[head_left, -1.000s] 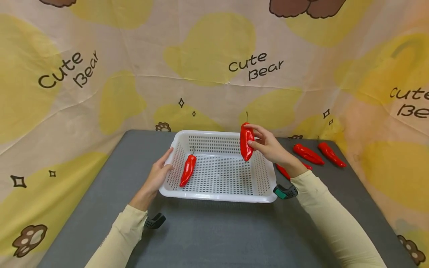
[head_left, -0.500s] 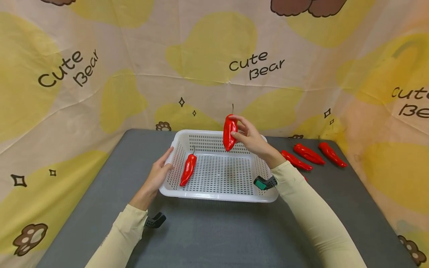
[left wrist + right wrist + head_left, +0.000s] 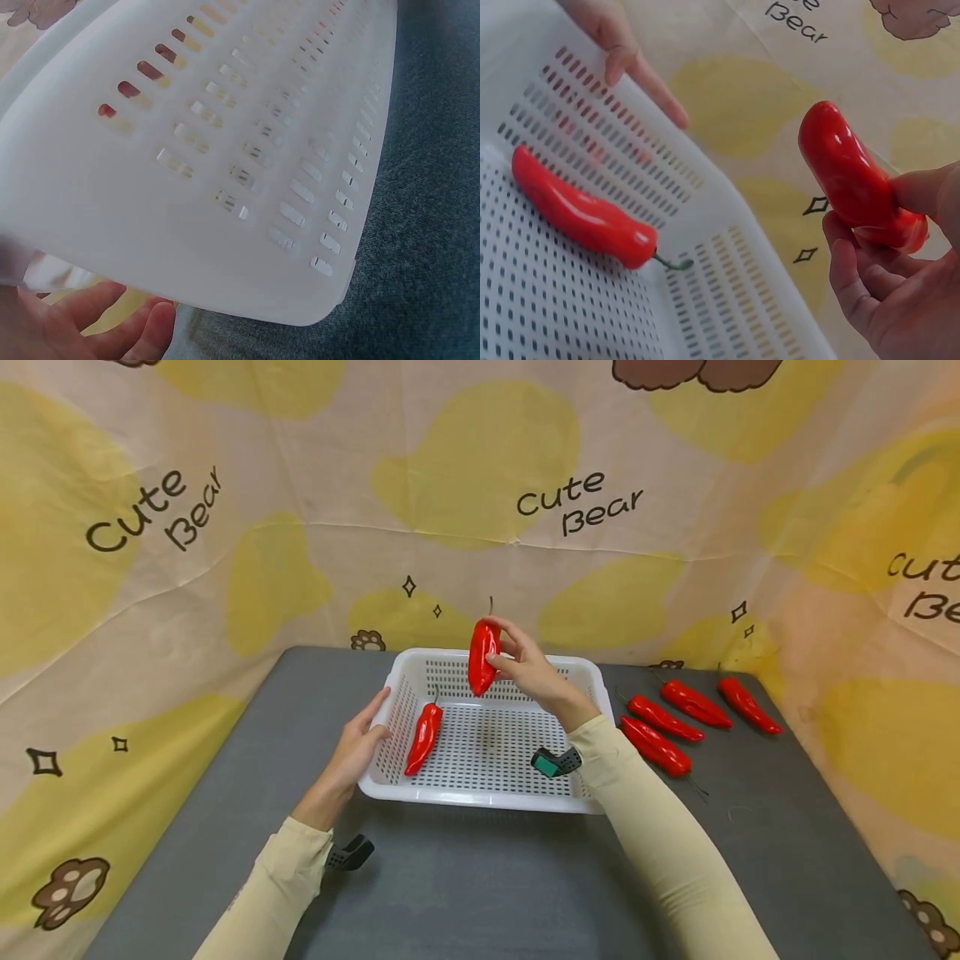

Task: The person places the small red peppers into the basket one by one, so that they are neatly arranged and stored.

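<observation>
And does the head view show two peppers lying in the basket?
No, only one pepper lies in the basket, while the right hand holds another pepper with its stem up.

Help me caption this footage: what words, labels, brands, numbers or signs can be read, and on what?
"Cute Bear": left lettering on the backdrop cloth.
"Cute Bear": middle lettering, same cloth.
"Cut" over "Be": right lettering, same cloth, cropped.
"Bear": right wrist view's lettering, same cloth, beneath a cropped "e".
No readable text on the basket or peppers.

Stem-up red pepper [image 3: 480,662] above basket [image 3: 480,802]
</observation>
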Available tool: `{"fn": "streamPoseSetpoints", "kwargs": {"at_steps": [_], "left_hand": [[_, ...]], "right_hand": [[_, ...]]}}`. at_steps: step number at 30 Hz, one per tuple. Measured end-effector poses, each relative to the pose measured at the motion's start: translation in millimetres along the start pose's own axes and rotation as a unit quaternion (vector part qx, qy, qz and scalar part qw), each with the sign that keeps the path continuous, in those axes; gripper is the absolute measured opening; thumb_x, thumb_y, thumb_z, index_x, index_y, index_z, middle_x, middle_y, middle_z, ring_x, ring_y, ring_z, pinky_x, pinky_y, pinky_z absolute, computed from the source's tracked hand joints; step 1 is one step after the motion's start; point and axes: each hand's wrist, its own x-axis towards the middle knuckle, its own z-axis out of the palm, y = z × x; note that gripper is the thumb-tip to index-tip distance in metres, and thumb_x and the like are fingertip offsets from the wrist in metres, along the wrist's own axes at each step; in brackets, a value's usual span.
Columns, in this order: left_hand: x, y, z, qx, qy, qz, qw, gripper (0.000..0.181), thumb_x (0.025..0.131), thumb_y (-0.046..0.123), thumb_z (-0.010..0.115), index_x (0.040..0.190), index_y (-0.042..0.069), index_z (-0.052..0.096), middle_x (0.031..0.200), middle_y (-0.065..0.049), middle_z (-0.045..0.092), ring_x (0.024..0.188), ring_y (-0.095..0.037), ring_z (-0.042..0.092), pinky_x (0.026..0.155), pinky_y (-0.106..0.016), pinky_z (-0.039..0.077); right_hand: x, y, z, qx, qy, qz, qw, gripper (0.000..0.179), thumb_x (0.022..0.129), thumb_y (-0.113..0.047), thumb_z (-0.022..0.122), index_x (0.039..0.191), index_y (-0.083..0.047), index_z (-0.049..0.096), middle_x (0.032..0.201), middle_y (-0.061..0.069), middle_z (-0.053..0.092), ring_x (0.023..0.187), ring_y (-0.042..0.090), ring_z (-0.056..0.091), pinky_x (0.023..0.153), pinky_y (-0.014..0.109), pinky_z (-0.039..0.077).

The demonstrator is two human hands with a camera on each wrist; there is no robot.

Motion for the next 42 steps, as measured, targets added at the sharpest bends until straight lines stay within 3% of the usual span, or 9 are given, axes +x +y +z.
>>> {"fn": "streamPoseSetpoints", "kwargs": {"at_steps": [4, 12, 14, 19, 22, 26, 30, 36, 42], "left_hand": [[0.8, 0.2, 0.4, 0.0, -0.001, 0.003, 1.0, 0.071, 0.099, 0.008, 0.04, 0.162, 0.033, 0.02, 0.169, -0.013, 0.023, 0.143, -0.046, 0.041, 0.103, -0.061, 0.048], [2.3, 1.5, 0.8, -0.009, -0.001, 0.007, 0.9999, 0.071, 0.099, 0.006, 0.04, 0.162, 0.032, 0.021, 0.169, -0.012, 0.022, 0.145, -0.046, 0.038, 0.107, -0.064, 0.044], [2.1, 1.6, 0.9, -0.007, 0.0, 0.008, 0.9999, 0.071, 0.099, 0.007, 0.04, 0.162, 0.032, 0.02, 0.169, -0.012, 0.022, 0.145, -0.046, 0.038, 0.106, -0.063, 0.045], [0.6, 0.7, 1.4, -0.001, -0.001, 0.008, 1.0, 0.072, 0.099, 0.007, 0.04, 0.162, 0.033, 0.02, 0.169, -0.012, 0.024, 0.143, -0.046, 0.041, 0.103, -0.062, 0.047], [-0.9, 1.2, 1.3, 0.004, 0.002, 0.014, 0.9999, 0.072, 0.098, 0.006, 0.04, 0.163, 0.031, 0.019, 0.169, -0.013, 0.024, 0.142, -0.046, 0.041, 0.104, -0.061, 0.047], [-2.0, 3.1, 0.5, 0.012, 0.008, 0.025, 0.9996, 0.073, 0.097, 0.005, 0.04, 0.163, 0.028, 0.019, 0.168, -0.015, 0.024, 0.143, -0.047, 0.041, 0.101, -0.061, 0.048], [-2.1, 5.1, 0.1, 0.019, 0.006, 0.036, 0.9991, 0.073, 0.097, 0.003, 0.04, 0.163, 0.026, 0.019, 0.168, -0.016, 0.024, 0.142, -0.048, 0.041, 0.099, -0.061, 0.05], [-1.5, 5.7, 1.1, 0.024, 0.003, 0.066, 0.9975, 0.071, 0.097, 0.001, 0.039, 0.163, 0.018, 0.019, 0.167, -0.019, 0.024, 0.144, -0.048, 0.038, 0.103, -0.062, 0.045], [-1.2, 2.9, 1.7, 0.037, 0.006, 0.071, 0.9967, 0.07, 0.097, 0.0, 0.039, 0.163, 0.016, 0.02, 0.167, -0.019, 0.025, 0.145, -0.048, 0.038, 0.103, -0.063, 0.044]], "right_hand": [[5.3, 0.4, 6.6, 0.026, 0.009, 0.019, 0.9995, 0.061, 0.102, -0.001, 0.05, 0.157, -0.017, 0.031, 0.153, 0.022, 0.045, 0.131, 0.042, 0.054, 0.101, 0.045, 0.056], [17.5, 3.6, 22.7, 0.048, 0.015, 0.057, 0.9971, 0.061, 0.102, -0.005, 0.051, 0.158, -0.019, 0.031, 0.153, 0.02, 0.048, 0.126, 0.037, 0.057, 0.104, 0.051, 0.051], [18.5, 6.4, 26.2, 0.04, 0.014, 0.074, 0.9963, 0.06, 0.102, -0.007, 0.053, 0.157, -0.02, 0.032, 0.151, 0.02, 0.05, 0.119, 0.032, 0.06, 0.1, 0.05, 0.05], [16.7, 14.3, 29.0, 0.013, -0.001, 0.103, 0.9946, 0.058, 0.103, -0.01, 0.054, 0.156, -0.022, 0.035, 0.144, 0.021, 0.055, 0.098, 0.021, 0.063, 0.082, 0.033, 0.05], [14.8, 17.4, 27.6, 0.013, -0.016, 0.111, 0.9936, 0.058, 0.103, -0.011, 0.054, 0.156, -0.024, 0.036, 0.141, 0.021, 0.057, 0.091, 0.019, 0.063, 0.081, 0.033, 0.049], [13.7, 19.9, 24.9, 0.013, -0.034, 0.124, 0.9916, 0.058, 0.102, -0.012, 0.055, 0.156, -0.025, 0.036, 0.138, 0.019, 0.059, 0.093, 0.021, 0.062, 0.087, 0.038, 0.049], [14.4, 23.5, 22.7, -0.004, -0.049, 0.139, 0.9891, 0.059, 0.102, -0.015, 0.056, 0.156, -0.027, 0.035, 0.137, 0.016, 0.06, 0.097, 0.021, 0.063, 0.087, 0.036, 0.05], [14.4, 30.6, 23.1, -0.016, -0.072, 0.14, 0.9874, 0.062, 0.102, -0.012, 0.057, 0.157, -0.024, 0.033, 0.137, 0.017, 0.061, 0.096, 0.019, 0.065, 0.088, 0.039, 0.051], [13.0, 38.2, 24.3, -0.013, -0.088, 0.14, 0.9862, 0.064, 0.101, -0.008, 0.056, 0.158, -0.025, 0.032, 0.141, 0.019, 0.057, 0.103, 0.022, 0.065, 0.094, 0.045, 0.051]]}}
